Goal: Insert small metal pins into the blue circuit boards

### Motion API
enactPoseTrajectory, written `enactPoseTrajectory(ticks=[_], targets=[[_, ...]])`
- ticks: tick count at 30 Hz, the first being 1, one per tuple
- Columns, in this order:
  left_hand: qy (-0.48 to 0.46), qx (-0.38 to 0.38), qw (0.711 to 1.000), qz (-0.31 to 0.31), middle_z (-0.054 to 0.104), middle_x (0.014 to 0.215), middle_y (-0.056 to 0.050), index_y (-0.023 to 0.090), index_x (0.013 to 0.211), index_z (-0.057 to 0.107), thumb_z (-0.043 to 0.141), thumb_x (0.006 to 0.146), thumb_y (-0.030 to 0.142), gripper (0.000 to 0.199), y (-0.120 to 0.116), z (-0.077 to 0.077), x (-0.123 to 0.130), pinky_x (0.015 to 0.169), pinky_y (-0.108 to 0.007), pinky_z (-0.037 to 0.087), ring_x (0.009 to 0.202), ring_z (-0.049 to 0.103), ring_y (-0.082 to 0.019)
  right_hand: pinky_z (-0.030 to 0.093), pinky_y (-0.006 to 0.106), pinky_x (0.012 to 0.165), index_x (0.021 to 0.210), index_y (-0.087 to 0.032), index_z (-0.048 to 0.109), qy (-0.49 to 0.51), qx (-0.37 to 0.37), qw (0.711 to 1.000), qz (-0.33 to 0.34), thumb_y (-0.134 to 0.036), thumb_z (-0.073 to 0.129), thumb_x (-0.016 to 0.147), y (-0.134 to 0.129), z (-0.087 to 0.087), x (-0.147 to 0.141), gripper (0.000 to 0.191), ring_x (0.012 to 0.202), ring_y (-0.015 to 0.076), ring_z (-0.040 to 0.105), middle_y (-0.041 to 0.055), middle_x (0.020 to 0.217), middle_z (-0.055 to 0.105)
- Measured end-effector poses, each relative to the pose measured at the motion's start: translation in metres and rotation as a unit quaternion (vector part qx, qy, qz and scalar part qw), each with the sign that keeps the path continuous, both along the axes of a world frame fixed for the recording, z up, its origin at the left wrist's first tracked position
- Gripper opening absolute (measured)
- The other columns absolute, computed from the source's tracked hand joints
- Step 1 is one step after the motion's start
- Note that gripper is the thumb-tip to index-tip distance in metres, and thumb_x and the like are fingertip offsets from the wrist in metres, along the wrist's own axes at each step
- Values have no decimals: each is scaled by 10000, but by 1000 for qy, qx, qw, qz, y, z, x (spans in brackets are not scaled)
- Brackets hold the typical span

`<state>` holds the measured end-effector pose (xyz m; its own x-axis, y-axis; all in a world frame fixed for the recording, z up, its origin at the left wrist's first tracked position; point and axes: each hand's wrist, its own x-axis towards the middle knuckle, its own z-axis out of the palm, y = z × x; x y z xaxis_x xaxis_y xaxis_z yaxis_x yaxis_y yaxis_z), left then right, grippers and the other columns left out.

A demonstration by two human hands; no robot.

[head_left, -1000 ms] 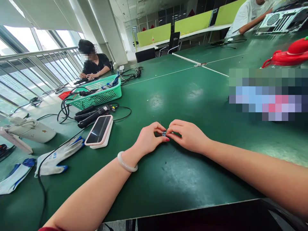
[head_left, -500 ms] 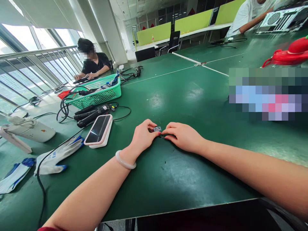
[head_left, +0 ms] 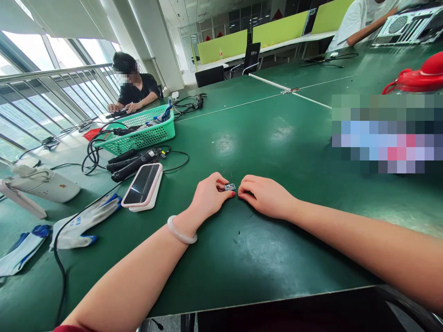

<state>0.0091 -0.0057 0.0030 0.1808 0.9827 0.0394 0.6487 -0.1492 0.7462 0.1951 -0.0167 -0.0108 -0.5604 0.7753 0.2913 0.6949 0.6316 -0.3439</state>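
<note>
My left hand [head_left: 212,193], with a pale bangle on its wrist, pinches a small dark circuit board [head_left: 229,187] with white markings between thumb and fingers, just above the green table [head_left: 277,251]. Close by on the right, my right hand [head_left: 261,193] rests on the table with its fingers curled and tips pressed together. A narrow gap parts its fingertips from the board. Whatever those fingertips hold, if anything, is hidden.
Left of my hands lie a phone [head_left: 143,185] on a white box, black handheld devices [head_left: 136,166] with cables, and white-blue gloves [head_left: 85,223]. Beyond stands a green basket [head_left: 141,138]. A red-lidded container [head_left: 418,78] is at right. Two people sit farther off.
My right hand's fingertips have drawn back slightly to the right, off the board, and curled in more. The left hand has shifted a little right, still holding the board.
</note>
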Motion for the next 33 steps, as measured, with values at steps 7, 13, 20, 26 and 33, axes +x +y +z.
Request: enactPoseTrajectory(ticks=[7,13,20,26,33], targets=[[-26,-11,999,-43,667,725,17,200,769,538,757,613,304,288,-4,1,4,648,-264,455,695,624,-142,442,264,674,830,-189,645,78,36,995,-42,-230,515,863,-3,4,1,140,731,135,572,30,888,618],[-32,-10,998,-60,656,731,11,192,745,542,775,585,345,321,-7,4,6,665,-274,444,691,604,-138,443,259,672,830,-195,673,86,75,993,-24,-247,529,868,-3,4,2,158,738,136,577,30,874,633],[-63,-29,995,-66,623,696,25,185,744,534,767,583,378,342,-4,4,4,643,-261,437,650,575,-116,427,260,660,902,-237,715,43,145,988,4,-220,492,884,-2,1,9,224,761,143,570,30,846,639],[-78,-24,995,-59,642,726,9,182,756,533,753,605,358,320,0,0,2,656,-265,446,678,592,-125,447,275,683,943,-245,719,51,126,991,-17,-213,464,890,-4,4,10,262,785,155,579,41,869,652],[-18,13,999,28,670,782,-13,193,773,541,725,626,300,259,5,-1,-3,698,-289,461,745,614,-154,474,312,747,1044,-234,689,-15,60,998,29,-284,519,887,-6,-3,-1,238,844,181,596,55,978,650]])
